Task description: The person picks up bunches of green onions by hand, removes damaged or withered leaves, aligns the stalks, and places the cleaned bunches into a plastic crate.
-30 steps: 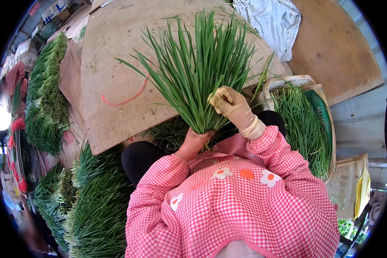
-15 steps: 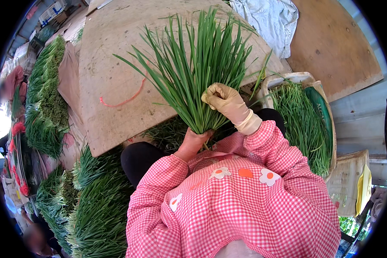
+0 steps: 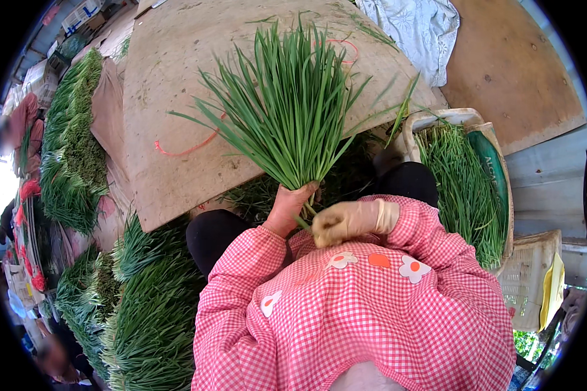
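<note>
Grasping the bunch of garlic chives (image 3: 293, 124) low around its stems, the person's bare left hand (image 3: 291, 208) has its leaves fanned beyond the fingers, above the tabletop (image 3: 169, 104). Just below and right of those fingers, the gloved right hand (image 3: 347, 223) curls beside a stray green stem (image 3: 304, 224); whether it pinches that cannot be told. The step looks like cleaning the stem ends; another pluck would call for a steady left hold and a precise right pinch.
</note>
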`<state>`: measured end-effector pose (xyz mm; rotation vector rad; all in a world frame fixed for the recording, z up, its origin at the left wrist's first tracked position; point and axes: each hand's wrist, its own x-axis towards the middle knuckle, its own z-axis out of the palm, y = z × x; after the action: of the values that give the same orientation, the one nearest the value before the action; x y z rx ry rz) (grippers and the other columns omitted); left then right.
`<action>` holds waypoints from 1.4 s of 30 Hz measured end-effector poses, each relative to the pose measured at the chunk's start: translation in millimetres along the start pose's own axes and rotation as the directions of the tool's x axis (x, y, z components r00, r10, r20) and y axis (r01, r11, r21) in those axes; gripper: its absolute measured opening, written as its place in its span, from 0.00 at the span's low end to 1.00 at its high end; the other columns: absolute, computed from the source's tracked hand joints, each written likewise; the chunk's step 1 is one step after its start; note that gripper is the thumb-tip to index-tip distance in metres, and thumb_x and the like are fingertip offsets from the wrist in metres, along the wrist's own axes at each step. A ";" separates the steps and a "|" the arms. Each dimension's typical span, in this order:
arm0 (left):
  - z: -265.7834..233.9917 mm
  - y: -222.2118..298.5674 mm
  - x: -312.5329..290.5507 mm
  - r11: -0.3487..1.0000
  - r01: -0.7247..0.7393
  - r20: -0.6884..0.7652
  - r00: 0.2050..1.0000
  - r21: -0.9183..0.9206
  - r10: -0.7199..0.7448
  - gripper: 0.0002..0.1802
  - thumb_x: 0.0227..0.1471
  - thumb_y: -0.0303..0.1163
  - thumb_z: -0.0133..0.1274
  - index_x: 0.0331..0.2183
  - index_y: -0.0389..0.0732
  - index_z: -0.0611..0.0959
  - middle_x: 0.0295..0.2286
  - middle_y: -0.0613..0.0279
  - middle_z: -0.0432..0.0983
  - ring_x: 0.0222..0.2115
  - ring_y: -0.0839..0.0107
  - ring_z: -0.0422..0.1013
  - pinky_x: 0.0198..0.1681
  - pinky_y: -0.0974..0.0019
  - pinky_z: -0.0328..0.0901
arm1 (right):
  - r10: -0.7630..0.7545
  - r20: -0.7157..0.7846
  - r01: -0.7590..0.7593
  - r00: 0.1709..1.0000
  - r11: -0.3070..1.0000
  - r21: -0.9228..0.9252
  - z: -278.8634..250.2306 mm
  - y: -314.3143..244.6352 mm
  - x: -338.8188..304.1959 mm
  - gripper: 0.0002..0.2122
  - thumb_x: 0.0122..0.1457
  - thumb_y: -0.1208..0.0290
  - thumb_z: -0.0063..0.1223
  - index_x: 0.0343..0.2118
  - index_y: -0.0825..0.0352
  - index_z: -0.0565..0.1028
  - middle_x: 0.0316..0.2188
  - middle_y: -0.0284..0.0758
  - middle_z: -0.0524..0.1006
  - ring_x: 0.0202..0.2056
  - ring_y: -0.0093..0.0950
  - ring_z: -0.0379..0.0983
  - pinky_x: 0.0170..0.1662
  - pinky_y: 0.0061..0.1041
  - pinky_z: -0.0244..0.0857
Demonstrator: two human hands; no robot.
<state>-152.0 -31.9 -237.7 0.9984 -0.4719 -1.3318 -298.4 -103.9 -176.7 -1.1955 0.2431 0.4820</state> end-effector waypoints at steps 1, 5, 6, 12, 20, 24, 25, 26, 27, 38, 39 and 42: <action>-2.1 -0.6 0.8 1.000 -0.021 -0.022 1.000 0.022 0.022 0.11 0.45 0.25 0.55 0.34 0.38 0.75 0.26 0.66 0.71 0.23 0.75 0.68 0.23 0.72 0.63 | 0.105 -0.188 -0.129 0.977 0.984 -0.121 -9.1 -2.9 -6.8 0.11 0.50 0.66 0.55 0.31 0.69 0.73 0.29 0.33 0.72 0.28 0.20 0.68 0.36 0.19 0.63; 7.6 15.9 -2.0 0.851 -0.209 0.002 0.971 0.483 0.237 0.10 0.45 0.22 0.52 0.34 0.35 0.77 0.26 0.64 0.74 0.24 0.74 0.68 0.27 0.70 0.64 | -0.103 -0.615 -0.059 0.782 0.969 -0.238 -29.0 31.4 -6.6 0.24 0.46 0.65 0.61 0.46 0.69 0.67 0.38 0.38 0.70 0.37 0.22 0.67 0.42 0.21 0.63; 1.4 11.8 0.9 0.741 -0.346 0.115 0.931 0.576 0.346 0.15 0.45 0.23 0.52 0.39 0.36 0.75 0.27 0.59 0.75 0.27 0.71 0.71 0.30 0.69 0.65 | -0.130 -0.658 0.130 0.741 0.990 -0.049 -25.4 34.5 -2.3 0.28 0.45 0.65 0.62 0.48 0.69 0.66 0.39 0.38 0.69 0.39 0.22 0.67 0.44 0.22 0.62; 25.7 27.5 -11.2 0.267 -0.224 0.122 0.929 0.937 0.351 0.33 0.40 0.24 0.52 0.51 0.37 0.63 0.34 0.46 0.72 0.34 0.52 0.71 0.35 0.56 0.66 | -0.281 -0.673 0.559 0.684 0.795 0.237 5.9 -8.2 31.2 0.31 0.46 0.63 0.62 0.52 0.62 0.60 0.45 0.28 0.66 0.45 0.22 0.62 0.51 0.25 0.56; 40.3 27.3 -24.7 0.085 -0.221 0.182 0.926 0.971 0.330 0.39 0.35 0.19 0.52 0.53 0.33 0.60 0.37 0.43 0.69 0.35 0.48 0.69 0.37 0.56 0.65 | -0.328 -0.767 0.796 0.552 0.481 0.368 -36.4 -4.9 7.4 0.20 0.52 0.61 0.54 0.44 0.68 0.68 0.41 0.36 0.73 0.42 0.30 0.71 0.48 0.31 0.65; 39.7 23.1 -25.0 0.219 -0.267 0.168 0.907 0.938 0.386 0.38 0.35 0.19 0.52 0.52 0.32 0.60 0.39 0.41 0.70 0.39 0.48 0.69 0.40 0.59 0.65 | -0.387 -0.761 0.801 0.520 0.531 0.277 -46.3 -19.7 2.9 0.16 0.53 0.64 0.53 0.41 0.69 0.70 0.35 0.36 0.74 0.37 0.28 0.72 0.42 0.29 0.68; 38.3 28.8 -24.8 0.256 -0.265 0.142 0.898 0.930 0.415 0.38 0.36 0.20 0.52 0.52 0.32 0.60 0.39 0.41 0.70 0.39 0.49 0.69 0.41 0.60 0.65 | -0.279 -0.790 0.768 0.546 0.543 0.340 -36.4 -34.4 4.0 0.12 0.51 0.69 0.55 0.36 0.68 0.71 0.28 0.32 0.74 0.29 0.26 0.72 0.34 0.25 0.68; 43.2 34.1 -27.7 0.396 -0.235 0.075 0.922 0.887 0.380 0.36 0.37 0.20 0.53 0.52 0.34 0.62 0.40 0.42 0.70 0.41 0.50 0.68 0.43 0.61 0.65 | -0.259 -0.806 0.749 0.532 0.587 0.305 -30.9 -40.0 4.3 0.11 0.51 0.70 0.55 0.36 0.68 0.72 0.27 0.31 0.74 0.28 0.24 0.71 0.33 0.24 0.67; 52.9 51.0 -32.4 0.565 -0.186 0.023 0.959 0.804 0.283 0.36 0.37 0.24 0.55 0.51 0.36 0.63 0.40 0.45 0.70 0.41 0.51 0.68 0.43 0.60 0.64 | -0.281 -0.840 0.712 0.463 0.683 0.163 -24.7 -45.4 4.4 0.10 0.51 0.69 0.54 0.34 0.67 0.73 0.28 0.30 0.73 0.27 0.22 0.71 0.32 0.22 0.65; 61.6 93.5 -12.2 0.403 -0.462 0.250 0.843 0.790 0.476 0.52 0.24 0.40 0.62 0.52 0.32 0.59 0.42 0.46 0.67 0.46 0.55 0.64 0.48 0.54 0.54 | -0.711 -0.633 0.544 0.306 0.676 -0.496 -35.6 -54.9 9.9 0.19 0.51 0.69 0.57 0.46 0.70 0.67 0.40 0.31 0.69 0.40 0.24 0.65 0.46 0.24 0.60; 63.3 103.0 -8.6 0.396 -0.531 0.282 0.796 0.749 0.535 0.51 0.24 0.39 0.62 0.52 0.32 0.58 0.42 0.45 0.67 0.45 0.54 0.64 0.48 0.55 0.55 | -0.746 -0.589 0.511 0.311 0.654 -0.558 -45.3 -61.5 9.3 0.20 0.51 0.69 0.57 0.46 0.70 0.67 0.42 0.31 0.69 0.41 0.24 0.65 0.46 0.24 0.60; 61.2 127.2 13.5 0.318 -0.713 0.388 0.636 0.625 0.667 0.51 0.23 0.33 0.64 0.51 0.32 0.57 0.41 0.44 0.68 0.43 0.50 0.65 0.45 0.57 0.60 | -0.801 -0.501 0.525 0.328 0.596 -0.608 -80.1 -76.1 10.9 0.24 0.50 0.67 0.59 0.48 0.70 0.66 0.44 0.34 0.69 0.45 0.26 0.64 0.50 0.26 0.57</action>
<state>-123.5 -73.8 -105.3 1.1869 -1.4146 -0.2997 -246.8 -197.4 -146.8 -1.6705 0.3280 -0.8306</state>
